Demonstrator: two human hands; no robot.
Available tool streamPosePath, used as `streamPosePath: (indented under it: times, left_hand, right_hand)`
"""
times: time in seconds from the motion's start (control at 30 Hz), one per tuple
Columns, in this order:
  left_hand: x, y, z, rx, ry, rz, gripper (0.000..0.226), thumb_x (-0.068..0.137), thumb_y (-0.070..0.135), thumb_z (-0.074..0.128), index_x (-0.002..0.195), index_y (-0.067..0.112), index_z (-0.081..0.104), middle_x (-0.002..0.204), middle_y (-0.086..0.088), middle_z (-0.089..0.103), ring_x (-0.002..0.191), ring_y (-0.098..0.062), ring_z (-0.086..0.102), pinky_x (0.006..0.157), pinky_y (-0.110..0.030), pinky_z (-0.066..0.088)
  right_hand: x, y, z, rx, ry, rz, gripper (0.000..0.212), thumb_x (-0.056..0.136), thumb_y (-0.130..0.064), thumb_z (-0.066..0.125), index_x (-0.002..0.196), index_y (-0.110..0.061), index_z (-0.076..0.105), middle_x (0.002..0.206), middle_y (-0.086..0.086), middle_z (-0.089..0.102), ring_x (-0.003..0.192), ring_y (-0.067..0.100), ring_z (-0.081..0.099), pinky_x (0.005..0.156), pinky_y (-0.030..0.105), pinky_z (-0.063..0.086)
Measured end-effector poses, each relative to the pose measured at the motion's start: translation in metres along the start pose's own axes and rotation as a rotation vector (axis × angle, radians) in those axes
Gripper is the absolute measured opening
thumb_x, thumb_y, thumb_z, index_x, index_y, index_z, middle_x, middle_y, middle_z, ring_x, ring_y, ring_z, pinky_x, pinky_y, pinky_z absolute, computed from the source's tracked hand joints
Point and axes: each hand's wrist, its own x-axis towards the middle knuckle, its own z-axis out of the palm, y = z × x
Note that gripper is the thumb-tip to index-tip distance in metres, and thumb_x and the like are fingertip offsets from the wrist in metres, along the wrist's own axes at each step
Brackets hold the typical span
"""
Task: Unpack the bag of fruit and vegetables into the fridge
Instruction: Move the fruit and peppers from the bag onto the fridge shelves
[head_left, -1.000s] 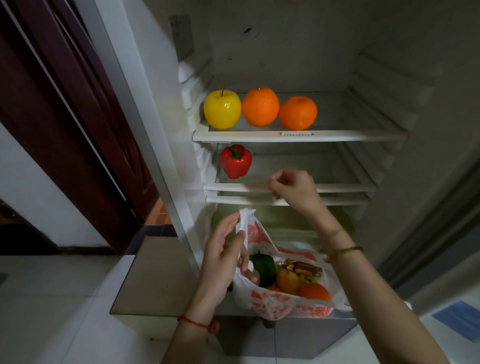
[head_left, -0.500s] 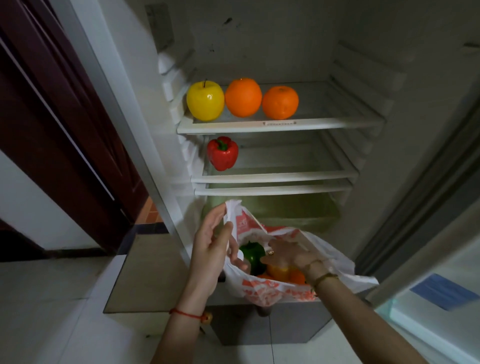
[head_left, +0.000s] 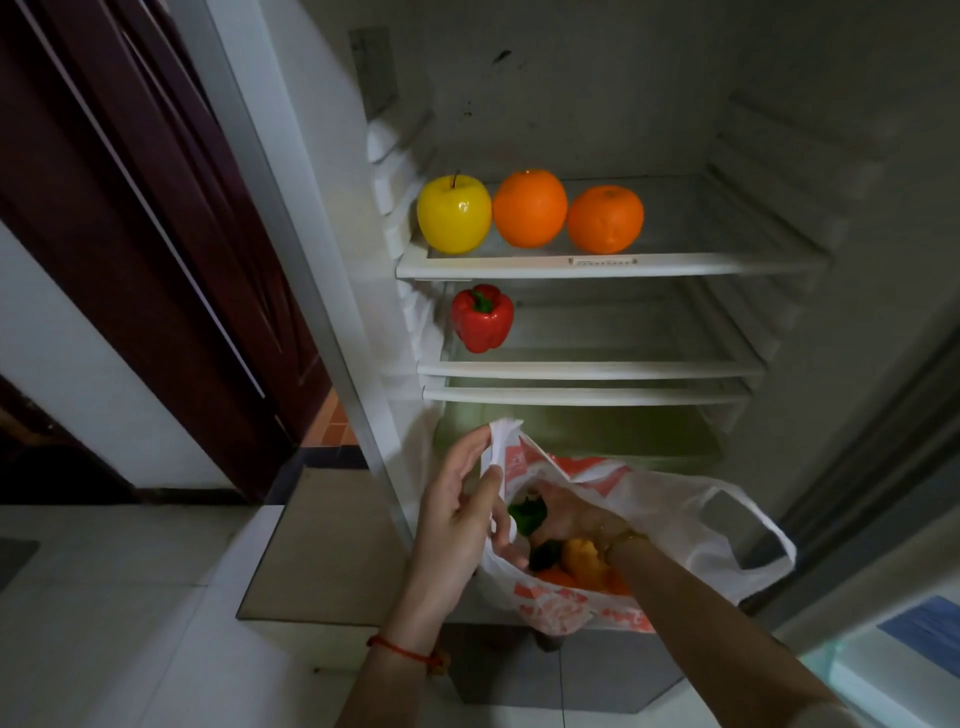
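A yellow apple (head_left: 453, 213) and two oranges (head_left: 530, 208) line the top shelf (head_left: 727, 262); a red pepper (head_left: 482, 318) sits on the shelf below (head_left: 649, 368)

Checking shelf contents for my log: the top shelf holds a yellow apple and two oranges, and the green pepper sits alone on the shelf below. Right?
Not quite. The head view shows a red pepper alone on the shelf below, not a green one. The top shelf does hold the yellow apple and two oranges.

A single head-worn wide-angle view looks forward and down into the open fridge (head_left: 597, 267) from close range, its shelves ahead, the hands and bag below them.
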Motion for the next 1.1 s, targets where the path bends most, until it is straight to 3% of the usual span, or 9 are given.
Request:
streamPosePath:
  times: [0.1, 0.23, 0.33, 0.5, 0.6, 0.73, 0.83, 0.97, 1.1]
  left_hand:
    - [0.000, -0.001, 0.001, 0.009, -0.006, 0.006, 0.038, 0.099, 0.012, 0.048, 0.136, 0.021, 0.051, 0.135, 0.000, 0.058, 0.092, -0.027, 0.061, 0.082, -0.048, 0.052]
    - [0.002, -0.001, 0.004, 0.016, -0.002, 0.014, 0.037, 0.099, 0.014, 0.049, 0.135, 0.022, 0.051, 0.129, 0.002, 0.062, 0.090, -0.024, 0.062, 0.081, -0.045, 0.053]
    - [0.006, -0.004, 0.006, 0.030, -0.001, 0.031, 0.035, 0.099, 0.014, 0.049, 0.132, 0.023, 0.053, 0.124, 0.003, 0.065, 0.079, -0.016, 0.064, 0.071, -0.039, 0.053]
    - [0.012, -0.009, 0.010, 0.037, 0.010, 0.023, 0.037, 0.098, 0.019, 0.052, 0.135, 0.026, 0.051, 0.134, 0.003, 0.058, 0.119, -0.015, 0.059, 0.096, -0.038, 0.053]
    - [0.017, -0.011, 0.012, 0.031, 0.047, 0.016, 0.038, 0.098, 0.013, 0.050, 0.133, 0.027, 0.051, 0.134, 0.002, 0.057, 0.098, -0.014, 0.066, 0.078, -0.027, 0.055]
    - [0.022, -0.013, 0.012, 0.035, 0.077, 0.011, 0.037, 0.098, 0.015, 0.051, 0.132, 0.029, 0.052, 0.131, -0.004, 0.058, 0.084, -0.020, 0.063, 0.071, -0.034, 0.054]
    - [0.023, -0.013, 0.012, 0.021, 0.078, -0.004, 0.036, 0.098, 0.016, 0.052, 0.131, 0.032, 0.052, 0.134, -0.002, 0.057, 0.084, -0.038, 0.062, 0.072, -0.047, 0.054]
    - [0.026, -0.013, 0.011, 0.002, 0.088, -0.007, 0.036, 0.098, 0.013, 0.050, 0.131, 0.029, 0.052, 0.136, -0.004, 0.055, 0.059, -0.019, 0.057, 0.061, -0.039, 0.051]
    - [0.026, -0.011, 0.010, 0.032, 0.074, 0.007, 0.037, 0.098, 0.014, 0.051, 0.133, 0.027, 0.051, 0.139, 0.003, 0.053, 0.097, -0.026, 0.069, 0.071, -0.027, 0.053]
  right_hand:
    - [0.001, 0.005, 0.001, -0.012, 0.015, -0.033, 0.060, 0.064, -0.024, 0.081, 0.112, -0.037, 0.048, 0.104, -0.022, 0.053, 0.101, 0.005, 0.053, 0.078, 0.015, 0.046]
    - [-0.002, 0.008, -0.012, -0.075, 0.064, -0.102, 0.074, 0.060, -0.050, 0.081, 0.122, -0.039, 0.043, 0.116, -0.018, 0.049, 0.115, 0.009, 0.050, 0.097, 0.023, 0.045]
    - [-0.014, 0.004, -0.034, -0.052, 0.115, -0.173, 0.083, 0.064, -0.037, 0.085, 0.134, -0.027, 0.040, 0.124, -0.011, 0.048, 0.119, 0.009, 0.046, 0.105, 0.024, 0.040]
    - [-0.056, -0.011, -0.078, 0.088, 0.314, -0.285, 0.078, 0.066, -0.030, 0.087, 0.132, -0.022, 0.047, 0.125, -0.004, 0.047, 0.113, 0.014, 0.053, 0.090, 0.019, 0.050]
    - [-0.077, -0.026, -0.102, 0.278, 0.414, -0.357, 0.075, 0.067, -0.022, 0.087, 0.130, -0.019, 0.047, 0.124, -0.002, 0.053, 0.109, 0.014, 0.058, 0.087, 0.030, 0.057]
    - [-0.082, -0.049, -0.130, 0.364, 0.609, -0.417, 0.071, 0.070, -0.022, 0.085, 0.129, -0.017, 0.047, 0.121, -0.004, 0.053, 0.108, 0.008, 0.055, 0.083, 0.016, 0.052]
    - [-0.063, -0.062, -0.143, 0.371, 0.728, -0.415, 0.077, 0.069, -0.024, 0.086, 0.133, -0.017, 0.043, 0.129, 0.001, 0.051, 0.115, 0.013, 0.053, 0.093, 0.025, 0.051]
    - [-0.029, -0.081, -0.152, 0.293, 0.772, -0.372, 0.084, 0.069, -0.021, 0.085, 0.138, -0.012, 0.038, 0.136, 0.007, 0.047, 0.123, 0.019, 0.048, 0.101, 0.029, 0.044]
    - [-0.002, -0.096, -0.155, 0.255, 0.786, -0.394, 0.077, 0.070, -0.017, 0.084, 0.134, -0.008, 0.043, 0.131, 0.012, 0.051, 0.124, 0.026, 0.049, 0.103, 0.035, 0.044]
